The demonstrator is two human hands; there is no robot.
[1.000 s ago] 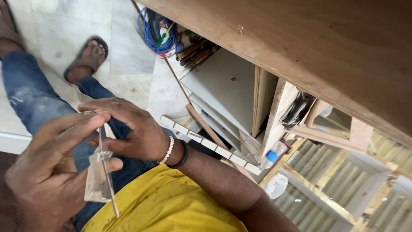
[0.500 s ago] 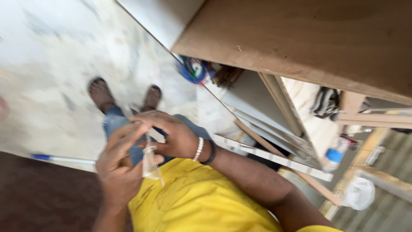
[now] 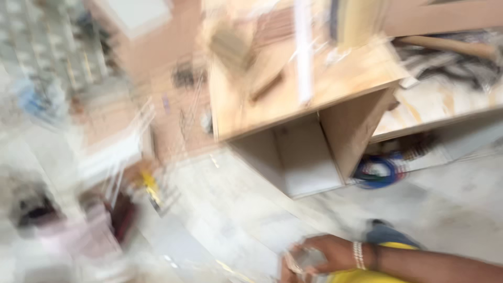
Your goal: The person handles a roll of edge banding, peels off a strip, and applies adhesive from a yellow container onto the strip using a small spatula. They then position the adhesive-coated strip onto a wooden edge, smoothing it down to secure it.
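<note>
blurred plywood fills the upper half of a shaky view, while the person's hands meet at the bottom edge. the right hand (image 3: 335, 253), with a pale beaded bracelet (image 3: 358, 255) and a dark band at the wrist, has its fingers curled over a small clear plastic packet (image 3: 308, 259). the left hand (image 3: 287, 272) is only partly in frame just beside it, touching the same packet from below; motion blur hides how tightly either hand is closed, so the exact hold cannot be told. the packet sits between the two hands, at their fingertips. directly under the right wrist shows a patch of yellow shirt (image 3: 361, 276) and, just above it, a bit of blue denim (image 3: 386, 232). beyond the hands lies a pale stone floor (image 3: 251, 209). further up from the grip stands an open plywood cabinet (image 3: 298, 99) with a white inner wall, and to the right of that, above the wrist, a coil of blue cable (image 3: 378, 172) rests under a shelf. far left of the hands everything smears into grey and pink shapes that cannot be made out.
</note>
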